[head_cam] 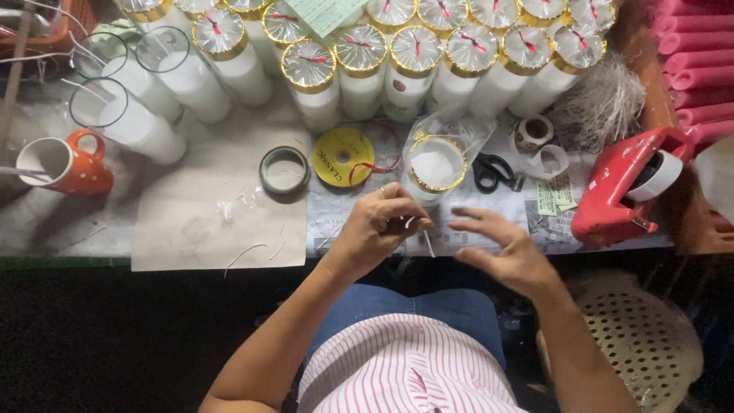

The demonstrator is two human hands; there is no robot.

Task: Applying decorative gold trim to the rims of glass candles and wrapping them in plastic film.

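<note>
**A thin white strand held at the counter edge, gold-rimmed candle just ahead**

A short, thin white strand (429,243), possibly a wick or a strip of ribbon, is pinched between the closed fingertips of the left hand (380,223). Its long axis is seen to run down and slightly rightward from the fingertips toward the person's lap. The right hand (508,252) is held open just beside it, fingers spread and slack, with nothing gripped; the strand lies between the two hands but is touched by the left alone.

Directly beyond the left hand, further onto the counter (214,229), a white candle with a gold rim (436,164) is stood upright inside a loose clear wrapper. It lies nearer to the left hand than to the right, almost touching the knuckles.

One yellow ribbon spool (343,157) with a red tail is placed left of that candle, and one grey tape ring (284,170) left of the spool. One pair of black scissors (493,171) lies right of the candle, and one red tape dispenser (623,187) sits further right. One orange mug (65,164) is set at the far left.

Along the back, about fourteen finished wrapped candles (309,69) with gold bands and red ties can be counted, though the top row is cut off by the frame. Three plain unwrapped candles (141,126) are laid tilted at the left.
</note>
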